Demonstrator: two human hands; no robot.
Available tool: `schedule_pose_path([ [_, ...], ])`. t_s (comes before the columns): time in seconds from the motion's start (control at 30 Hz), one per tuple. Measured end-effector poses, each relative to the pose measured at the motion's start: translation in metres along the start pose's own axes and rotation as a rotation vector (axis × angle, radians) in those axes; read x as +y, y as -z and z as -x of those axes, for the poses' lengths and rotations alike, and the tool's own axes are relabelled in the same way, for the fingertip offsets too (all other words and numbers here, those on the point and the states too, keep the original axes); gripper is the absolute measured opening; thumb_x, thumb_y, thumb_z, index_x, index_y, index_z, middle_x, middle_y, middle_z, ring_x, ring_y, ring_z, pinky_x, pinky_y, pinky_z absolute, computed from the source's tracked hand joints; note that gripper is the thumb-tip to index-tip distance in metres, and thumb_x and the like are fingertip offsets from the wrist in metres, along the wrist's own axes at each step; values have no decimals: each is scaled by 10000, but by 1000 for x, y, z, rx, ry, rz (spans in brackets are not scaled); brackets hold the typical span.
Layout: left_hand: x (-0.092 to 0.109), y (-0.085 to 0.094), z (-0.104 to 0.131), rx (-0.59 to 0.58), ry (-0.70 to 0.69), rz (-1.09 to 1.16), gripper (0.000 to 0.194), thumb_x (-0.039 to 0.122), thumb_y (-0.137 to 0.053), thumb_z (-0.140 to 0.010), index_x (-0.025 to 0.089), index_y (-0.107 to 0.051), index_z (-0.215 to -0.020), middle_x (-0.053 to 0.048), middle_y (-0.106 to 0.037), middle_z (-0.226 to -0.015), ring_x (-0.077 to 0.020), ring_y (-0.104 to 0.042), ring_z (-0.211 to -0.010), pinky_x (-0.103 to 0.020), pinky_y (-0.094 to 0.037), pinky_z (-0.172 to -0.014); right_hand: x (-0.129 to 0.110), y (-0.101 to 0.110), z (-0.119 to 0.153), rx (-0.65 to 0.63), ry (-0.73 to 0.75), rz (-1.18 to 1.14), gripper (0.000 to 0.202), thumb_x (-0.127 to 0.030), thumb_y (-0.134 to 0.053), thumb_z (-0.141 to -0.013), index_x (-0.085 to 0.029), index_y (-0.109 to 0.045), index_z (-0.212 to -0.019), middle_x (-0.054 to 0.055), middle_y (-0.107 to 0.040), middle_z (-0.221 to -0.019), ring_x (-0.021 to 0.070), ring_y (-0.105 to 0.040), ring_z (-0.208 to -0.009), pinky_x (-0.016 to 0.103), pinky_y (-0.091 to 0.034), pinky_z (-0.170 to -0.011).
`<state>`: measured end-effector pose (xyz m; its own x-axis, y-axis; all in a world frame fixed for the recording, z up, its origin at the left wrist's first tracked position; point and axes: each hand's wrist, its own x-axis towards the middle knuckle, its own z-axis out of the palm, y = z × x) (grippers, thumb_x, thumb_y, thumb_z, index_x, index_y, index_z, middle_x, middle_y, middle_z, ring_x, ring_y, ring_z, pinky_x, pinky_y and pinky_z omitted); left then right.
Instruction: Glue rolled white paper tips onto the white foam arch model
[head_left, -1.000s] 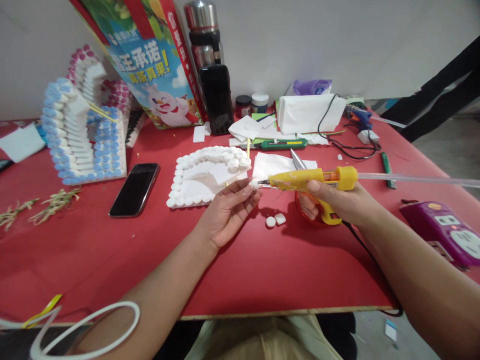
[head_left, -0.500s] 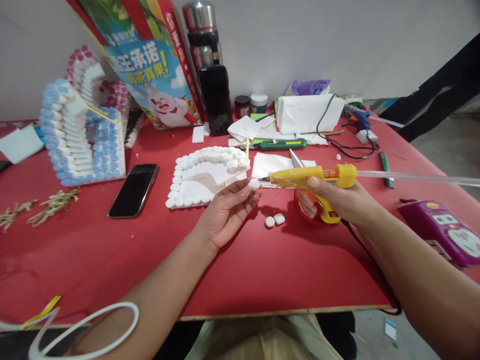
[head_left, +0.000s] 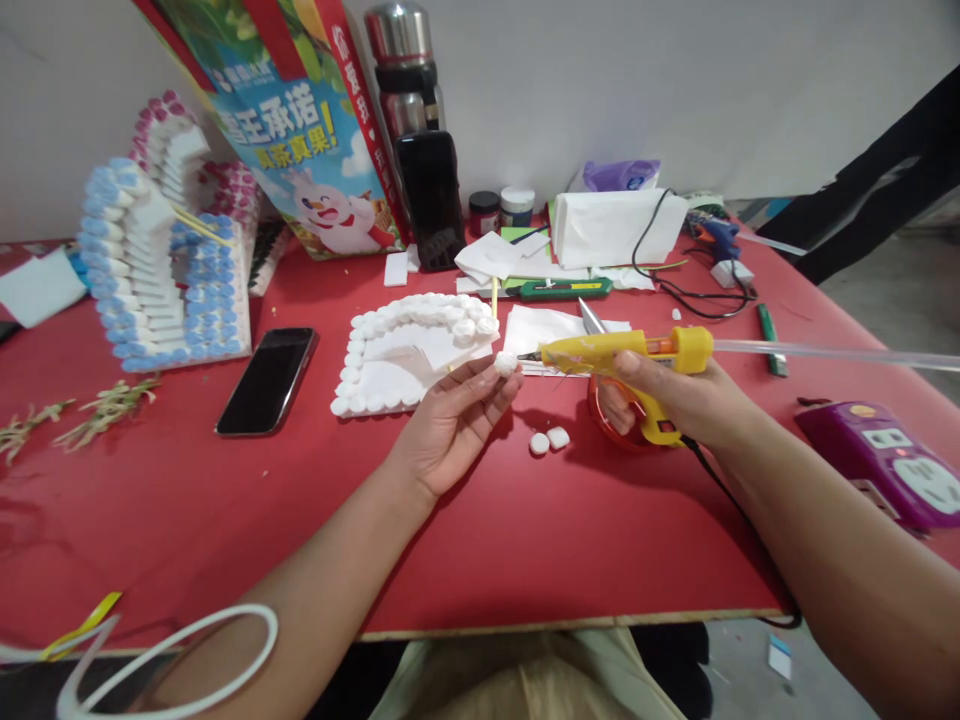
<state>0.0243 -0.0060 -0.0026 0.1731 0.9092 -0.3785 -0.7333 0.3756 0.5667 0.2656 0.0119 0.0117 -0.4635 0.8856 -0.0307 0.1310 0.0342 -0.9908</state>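
Between the thumb and fingers of my left hand (head_left: 469,415) is a small white puffy piece (head_left: 506,364). My right hand (head_left: 667,395) is wrapped round a yellow hot glue gun (head_left: 592,352), whose metal nozzle points left, right at the white piece. A clear glue stick (head_left: 825,352) sticks out of the gun's back. Behind my left hand lies a white model (head_left: 382,375), its edge lined with rows of similar puffy pieces. Two loose white pieces (head_left: 548,440) rest on the red table between my hands. A red round container (head_left: 607,415) is partly hidden behind the gun.
A black phone (head_left: 266,382) lies left, before a blue-and-white stepped model (head_left: 169,270). Another phone (head_left: 430,200) leans on a steel flask (head_left: 401,60). A green utility knife (head_left: 566,289) and papers lie behind. At right sits a purple power socket (head_left: 885,460); the gun's cord (head_left: 739,520) runs over the front edge.
The white piece in my left hand has turned and shifted slightly up and left. The glue gun stays almost where it was, its nozzle still close to the piece.
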Motion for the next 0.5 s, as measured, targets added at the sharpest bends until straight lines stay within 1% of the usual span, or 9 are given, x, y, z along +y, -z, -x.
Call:
schedule_pose_path([
  [0.13, 0, 2, 0, -25, 19, -38, 111, 28, -745, -794, 109, -758, -868, -57, -761, -848, -128, -739, -794, -199, -613, -792, -3, 1, 0, 21, 0, -30, 542, -597, -547, -969, -193, -630, -616, 37, -591, -540, 163, -580, -507, 317, -428, -513],
  [0.23, -1, 4, 1, -65, 38, -104, 157, 53, -773, -779, 134, -746, -911, -53, -761, -871, -131, -741, -806, -198, -606, -773, -3, 0, 0, 36, 9, -66, 557, -588, -539, -977, -178, -618, -608, 41, -583, -541, 156, -586, -509, 318, -428, -529],
  [0.33, -2, 5, 3, -93, 19, -176, 184, 74, -797, -766, 144, -736, -925, -33, -752, -877, -119, -731, -795, -199, -599, -776, -2, 1, -1, 63, 6, -66, 568, -605, -544, -966, -174, -615, -603, 43, -580, -538, 159, -593, -506, 320, -437, -535],
  [0.43, 0, 6, 9, -88, 35, -255, 198, 105, -827, -750, 145, -735, -920, -25, -748, -887, -111, -724, -791, -198, -595, -796, 1, 2, -3, 98, 23, -63, 574, -640, -562, -937, -181, -622, -598, 39, -570, -522, 168, -590, -487, 322, -448, -513],
  [0.5, 5, 7, 17, -73, 61, -314, 211, 125, -845, -741, 153, -736, -919, -23, -748, -889, -112, -723, -797, -200, -593, -814, 2, 2, -4, 143, 42, -61, 578, -660, -557, -927, -192, -618, -594, 33, -559, -511, 168, -579, -463, 324, -449, -489],
])
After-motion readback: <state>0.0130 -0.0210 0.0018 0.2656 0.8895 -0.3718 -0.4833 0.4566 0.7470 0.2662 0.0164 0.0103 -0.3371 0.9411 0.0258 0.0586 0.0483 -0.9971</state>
